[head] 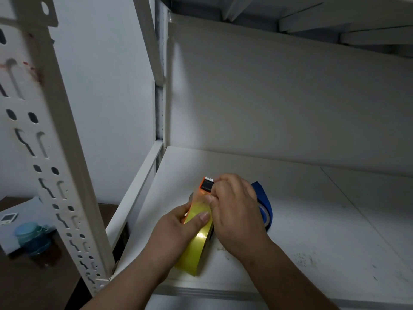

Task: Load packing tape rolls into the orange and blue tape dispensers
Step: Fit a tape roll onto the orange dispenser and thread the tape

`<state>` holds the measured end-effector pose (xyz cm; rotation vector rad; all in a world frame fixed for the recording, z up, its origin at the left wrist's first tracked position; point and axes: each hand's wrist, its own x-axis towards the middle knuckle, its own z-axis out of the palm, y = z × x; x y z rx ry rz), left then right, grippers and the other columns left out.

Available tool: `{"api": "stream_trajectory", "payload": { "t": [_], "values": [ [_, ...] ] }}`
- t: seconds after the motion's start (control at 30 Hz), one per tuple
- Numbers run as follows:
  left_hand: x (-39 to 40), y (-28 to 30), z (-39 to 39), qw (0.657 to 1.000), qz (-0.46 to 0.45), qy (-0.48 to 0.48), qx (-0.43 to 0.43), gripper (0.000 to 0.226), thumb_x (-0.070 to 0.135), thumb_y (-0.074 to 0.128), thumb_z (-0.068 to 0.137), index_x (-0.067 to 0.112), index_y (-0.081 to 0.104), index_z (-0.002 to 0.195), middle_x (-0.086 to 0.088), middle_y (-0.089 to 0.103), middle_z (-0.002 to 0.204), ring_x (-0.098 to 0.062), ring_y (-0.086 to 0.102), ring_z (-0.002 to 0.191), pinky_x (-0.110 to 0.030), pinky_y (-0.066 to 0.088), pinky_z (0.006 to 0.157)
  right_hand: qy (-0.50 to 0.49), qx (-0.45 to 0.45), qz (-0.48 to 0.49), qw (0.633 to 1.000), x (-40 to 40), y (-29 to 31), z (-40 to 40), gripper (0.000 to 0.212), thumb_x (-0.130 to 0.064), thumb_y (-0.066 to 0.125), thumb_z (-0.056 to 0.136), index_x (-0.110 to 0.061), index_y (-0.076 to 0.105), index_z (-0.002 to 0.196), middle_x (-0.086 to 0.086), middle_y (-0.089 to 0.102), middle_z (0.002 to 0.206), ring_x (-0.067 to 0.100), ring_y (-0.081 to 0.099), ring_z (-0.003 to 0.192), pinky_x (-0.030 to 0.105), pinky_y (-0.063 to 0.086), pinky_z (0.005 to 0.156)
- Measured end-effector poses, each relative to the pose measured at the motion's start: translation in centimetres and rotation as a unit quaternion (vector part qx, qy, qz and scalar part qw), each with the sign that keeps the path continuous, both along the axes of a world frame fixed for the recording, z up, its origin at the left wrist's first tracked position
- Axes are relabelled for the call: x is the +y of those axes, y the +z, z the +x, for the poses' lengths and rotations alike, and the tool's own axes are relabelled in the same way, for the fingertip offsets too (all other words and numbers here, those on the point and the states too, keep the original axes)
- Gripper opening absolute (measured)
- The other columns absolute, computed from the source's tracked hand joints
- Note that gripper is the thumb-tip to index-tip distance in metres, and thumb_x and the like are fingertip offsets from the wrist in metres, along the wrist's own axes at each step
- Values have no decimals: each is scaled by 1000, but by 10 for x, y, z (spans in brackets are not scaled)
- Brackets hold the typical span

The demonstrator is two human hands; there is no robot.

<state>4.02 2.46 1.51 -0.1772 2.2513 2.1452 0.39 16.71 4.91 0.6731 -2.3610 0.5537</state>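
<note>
- Head view is showing a white metal shelf (312, 220) filling the right and centre of the frame, with both hands working low in the centre.
- The left hand (178, 229) is gripping a tape roll (196, 245), thumb lying across its top and fingers curled round its left side.
- The tape roll is looking glossy and yellowish, its broad band catching a bright glint of light; it is standing on edge on the shelf surface, near the front lip.
- The orange dispenser (206, 185) is sitting on the far end of the roll, just above the hands in the frame; its orange frame is carrying a black block and a pale toothed cutting edge at the top.
- The right hand (234, 204) is curling its fingers and pinching at the dispenser's black head, thumb tip pressing on the tape just below it.
- The blue dispenser (264, 204) is lying on the shelf just behind the right hand, mostly hidden; a curved blue band is showing, with tape seemingly inside it.
- A slotted white upright (51, 139) is running down the left of the frame.
- A blue-lidded jar (32, 238) is standing, blurred, in the lower left on a dark surface.
</note>
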Motion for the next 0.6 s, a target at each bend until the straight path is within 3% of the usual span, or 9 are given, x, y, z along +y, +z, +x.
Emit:
{"api": "stream_trajectory", "payload": {
  "t": [0.1, 0.17, 0.33, 0.47, 0.6],
  "values": [
    [1, -2, -1, 1000, 1, 21, 13, 32, 63, 69, 63, 53, 73, 93, 14, 80, 85, -7, 75, 76, -28, 57, 70, -4, -28, -4, 1000, -1, -1, -1, 11, -19, 49, 94, -19, 45, 84, -2, 54, 94, 14, 47, 90, 51, 42, 97],
    [-3, -3, 1, 1000, 18, -20, 17, 35, 66, 71, 53, 59, 72, 88, 11, 80, 89, -13, 76, 81, -26, 58, 69, -4, -31, -6, 999, -2, 0, -2, 10, -18, 47, 93, -17, 45, 83, 0, 53, 93, 17, 49, 86, 47, 44, 92],
    [-11, -9, 7, 993, 64, -98, 12, 67, 43, 88, 49, 39, 72, 114, -12, 77, 108, -40, 69, 104, -51, 54, 93, -11, -61, -48, 997, 2, 2, -10, 3, -13, 49, 92, -12, 49, 89, 9, 52, 105, 24, 52, 85, 34, 44, 72],
    [-13, -14, 9, 992, 61, -108, 0, 85, 38, 90, 47, 27, 65, 127, -10, 76, 112, -40, 68, 107, -51, 53, 95, -21, -76, -68, 995, 4, 5, -15, 12, -10, 50, 92, -17, 43, 86, 2, 47, 100, 18, 47, 77, 25, 34, 59],
    [-15, -16, 10, 991, 75, -107, 3, 82, 37, 89, 47, 26, 67, 125, -11, 77, 110, -35, 71, 103, -49, 57, 94, -40, -92, -111, 989, 4, 18, -24, 17, -20, 48, 96, -24, 38, 83, -4, 47, 88, 16, 46, 65, 32, 34, 55]
  ]
}}
